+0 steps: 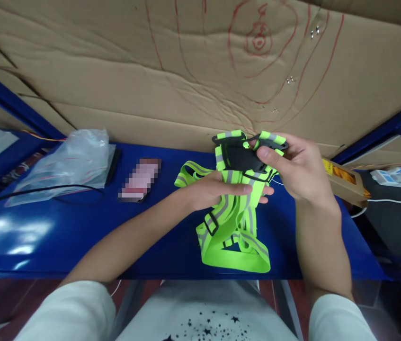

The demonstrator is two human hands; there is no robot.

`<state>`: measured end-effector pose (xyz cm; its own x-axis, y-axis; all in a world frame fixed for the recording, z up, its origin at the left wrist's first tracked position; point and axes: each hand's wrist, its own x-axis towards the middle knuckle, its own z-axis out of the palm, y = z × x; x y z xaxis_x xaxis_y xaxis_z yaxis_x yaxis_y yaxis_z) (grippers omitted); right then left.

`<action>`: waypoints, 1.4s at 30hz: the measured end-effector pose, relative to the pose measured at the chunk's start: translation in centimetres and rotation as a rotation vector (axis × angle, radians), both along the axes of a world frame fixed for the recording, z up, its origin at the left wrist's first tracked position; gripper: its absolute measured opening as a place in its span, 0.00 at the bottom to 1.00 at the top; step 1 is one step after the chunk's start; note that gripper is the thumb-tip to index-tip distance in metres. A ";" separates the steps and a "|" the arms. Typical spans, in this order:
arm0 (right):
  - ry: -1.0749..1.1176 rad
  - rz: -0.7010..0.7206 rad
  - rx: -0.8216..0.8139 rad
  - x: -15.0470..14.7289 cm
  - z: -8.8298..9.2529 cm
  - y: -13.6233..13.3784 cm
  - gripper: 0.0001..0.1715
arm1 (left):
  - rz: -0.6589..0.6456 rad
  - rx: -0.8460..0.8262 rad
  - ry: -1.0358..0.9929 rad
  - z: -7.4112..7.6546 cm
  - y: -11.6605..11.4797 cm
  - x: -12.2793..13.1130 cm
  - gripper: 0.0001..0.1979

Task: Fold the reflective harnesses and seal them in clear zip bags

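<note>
A fluorescent yellow-green reflective harness (228, 218) with grey stripes hangs in loops from both hands over the blue table. My left hand (214, 190) is closed round its gathered straps from the left, thumb across the front. Higher up on the right, my right hand (292, 163) pinches the black plastic piece (241, 157) at the harness's top, thumb on its face. Black slider buckles (211, 223) sit on the straps. The lower loop dangles near the table's front edge. Some of my fingers are hidden behind the straps.
The blue table (164, 246) backs onto a cardboard wall (115, 71) with red drawn lines. On the left lie a blurred-out phone (139, 180), a clear plastic bag (68, 161) and a black cable (44, 189). An open cardboard box (345, 184) and white cabled devices (395, 179) stand right.
</note>
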<state>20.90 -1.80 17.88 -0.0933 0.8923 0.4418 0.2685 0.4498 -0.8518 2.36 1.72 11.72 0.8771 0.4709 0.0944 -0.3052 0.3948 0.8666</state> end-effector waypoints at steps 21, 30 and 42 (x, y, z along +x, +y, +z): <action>-0.548 0.209 0.305 0.8 2.0 -2.9 0.18 | 0.111 0.082 0.016 2.9 -1.2 -2.1 0.30; -0.244 0.215 -0.042 2.4 0.3 0.2 0.31 | 0.218 0.102 0.065 1.6 -0.3 -1.5 0.26; 0.009 -0.015 0.127 -0.7 -0.2 -1.3 0.17 | -0.162 -0.016 -0.026 1.4 -0.5 -1.3 0.19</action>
<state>20.18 -3.09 17.71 -0.0759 0.8301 0.5524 0.2691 0.5505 -0.7903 1.04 1.25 13.17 0.9389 0.3255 0.1120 -0.2591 0.4542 0.8524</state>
